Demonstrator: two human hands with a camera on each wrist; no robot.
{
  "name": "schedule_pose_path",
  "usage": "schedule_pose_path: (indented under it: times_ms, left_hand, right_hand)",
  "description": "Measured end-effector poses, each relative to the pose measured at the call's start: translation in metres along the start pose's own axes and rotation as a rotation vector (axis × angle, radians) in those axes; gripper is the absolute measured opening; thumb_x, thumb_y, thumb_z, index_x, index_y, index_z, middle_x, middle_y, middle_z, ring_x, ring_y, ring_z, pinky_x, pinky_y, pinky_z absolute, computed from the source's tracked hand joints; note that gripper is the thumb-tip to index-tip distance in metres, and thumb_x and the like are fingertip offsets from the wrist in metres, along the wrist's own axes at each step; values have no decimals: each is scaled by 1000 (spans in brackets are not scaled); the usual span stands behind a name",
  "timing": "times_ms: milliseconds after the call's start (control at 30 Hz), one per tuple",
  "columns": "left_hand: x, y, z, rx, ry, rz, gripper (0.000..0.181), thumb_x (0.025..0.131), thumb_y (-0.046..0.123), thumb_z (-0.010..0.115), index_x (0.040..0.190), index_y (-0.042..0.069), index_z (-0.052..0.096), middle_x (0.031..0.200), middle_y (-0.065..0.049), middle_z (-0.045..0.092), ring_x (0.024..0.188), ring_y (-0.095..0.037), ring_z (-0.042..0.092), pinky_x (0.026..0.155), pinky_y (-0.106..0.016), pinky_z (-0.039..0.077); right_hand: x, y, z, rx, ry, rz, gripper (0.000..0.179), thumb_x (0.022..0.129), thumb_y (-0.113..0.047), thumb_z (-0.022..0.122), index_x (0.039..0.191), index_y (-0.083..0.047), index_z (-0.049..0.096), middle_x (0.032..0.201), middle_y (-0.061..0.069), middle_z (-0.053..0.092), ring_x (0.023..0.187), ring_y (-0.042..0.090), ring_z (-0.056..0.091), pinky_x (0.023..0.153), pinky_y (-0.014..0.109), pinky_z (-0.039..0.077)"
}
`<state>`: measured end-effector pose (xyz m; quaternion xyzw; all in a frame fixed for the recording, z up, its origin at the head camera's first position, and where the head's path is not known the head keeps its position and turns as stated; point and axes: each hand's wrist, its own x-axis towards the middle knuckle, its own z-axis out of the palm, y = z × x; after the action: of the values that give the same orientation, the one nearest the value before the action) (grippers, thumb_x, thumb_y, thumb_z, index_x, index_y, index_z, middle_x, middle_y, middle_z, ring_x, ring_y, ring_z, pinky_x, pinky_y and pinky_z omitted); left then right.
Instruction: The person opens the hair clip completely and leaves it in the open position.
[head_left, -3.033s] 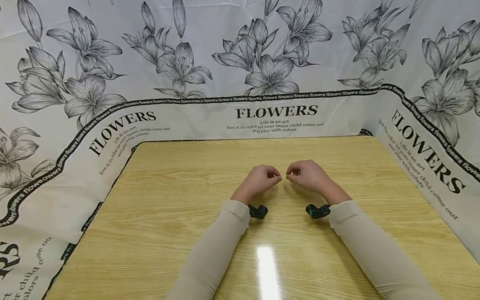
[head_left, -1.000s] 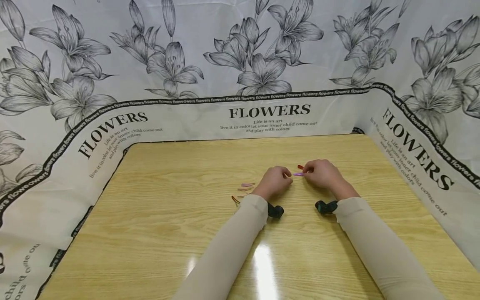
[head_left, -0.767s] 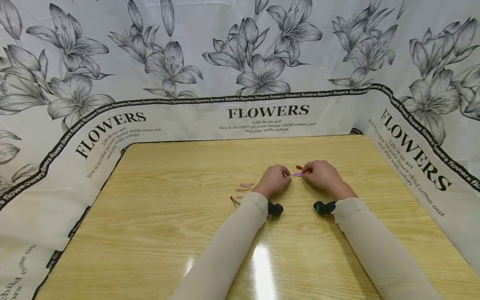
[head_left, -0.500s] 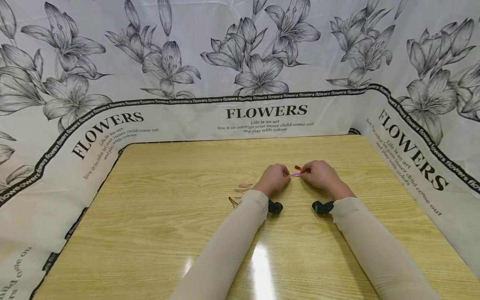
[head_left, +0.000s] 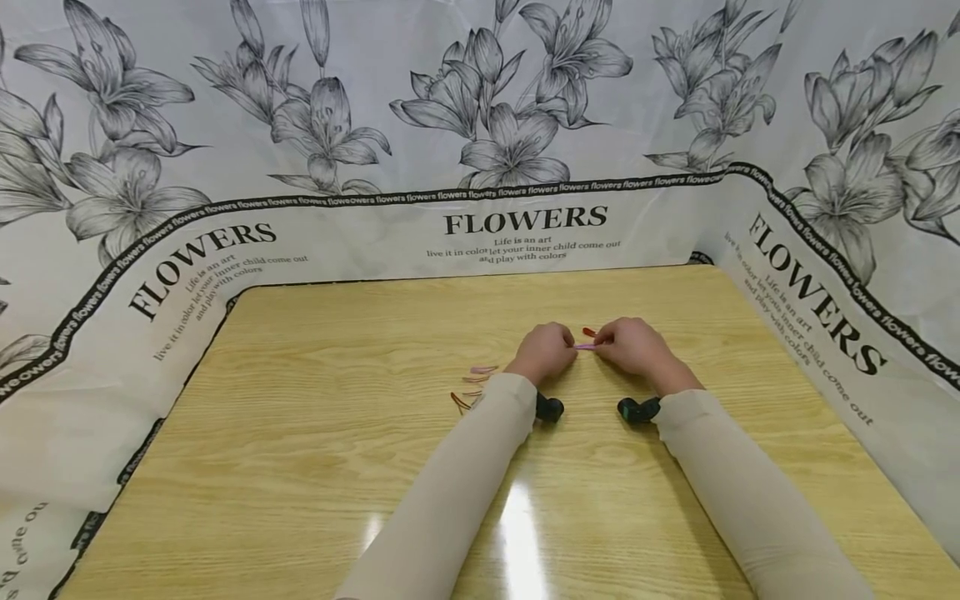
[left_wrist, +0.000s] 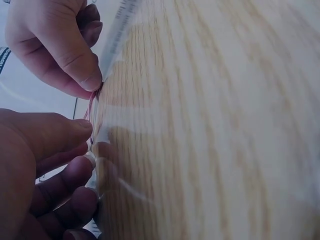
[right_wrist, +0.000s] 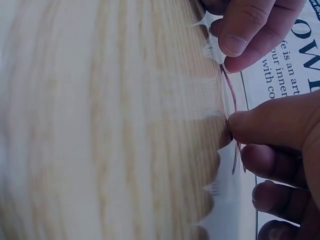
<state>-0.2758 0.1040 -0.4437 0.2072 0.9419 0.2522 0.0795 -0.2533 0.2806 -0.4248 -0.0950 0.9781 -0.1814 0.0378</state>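
A slim purple hair clip (head_left: 584, 347) spans the small gap between the two hands, low over the table. The left hand (head_left: 547, 352) pinches its left end between thumb and finger. The right hand (head_left: 633, 346) pinches the other end; in the right wrist view, two thin prongs of the hair clip (right_wrist: 235, 155) spread out below the right thumb. A red hair clip (head_left: 589, 332) lies just behind, beside the right fingertips. Several more clips lie left of the left wrist, among them a pinkish clip (head_left: 483, 369) and a dark red clip (head_left: 460, 401), partly spread in V shapes.
The wood-grain table (head_left: 315, 433) is enclosed by a white flower-printed cloth (head_left: 360, 242) along its back and sides. A black wrist camera (head_left: 550, 408) sits at the left cuff, another black wrist camera (head_left: 637, 409) at the right. Light glares on the near tabletop.
Three seconds ago the hands were apart and no clips showed. A second ago the right hand held the purple clip; since then the left fingers have closed on its left end.
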Motion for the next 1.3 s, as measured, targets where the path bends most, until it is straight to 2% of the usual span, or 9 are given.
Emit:
schedule_pose_path:
  times_ms: [367, 667, 1300]
  left_hand:
    - [-1, 0, 1, -25, 17, -21, 11, 94, 20, 61, 97, 16, 71, 97, 3, 69, 88, -12, 61, 81, -26, 50]
    - [-1, -3, 2, -58, 12, -25, 8, 93, 18, 62, 89, 17, 69, 89, 4, 66, 81, -10, 57, 74, -24, 48]
    - [-6, 1, -4, -21, 26, 1, 9, 93, 22, 64, 86, 17, 69, 85, 5, 66, 78, -10, 57, 71, -22, 45]
  right_hand:
    - [2, 1, 1, 97, -54, 37, 14, 89, -19, 68, 95, -7, 72, 96, 10, 70, 85, 25, 58, 81, 42, 47]
    - [2, 3, 2, 119, -62, 31, 12, 87, -16, 69, 92, -5, 70, 86, 7, 67, 76, 20, 55, 71, 32, 43]
    - [-1, 2, 2, 168, -79, 38, 9, 88, -14, 69, 90, -6, 66, 83, 6, 63, 74, 19, 53, 68, 30, 41]
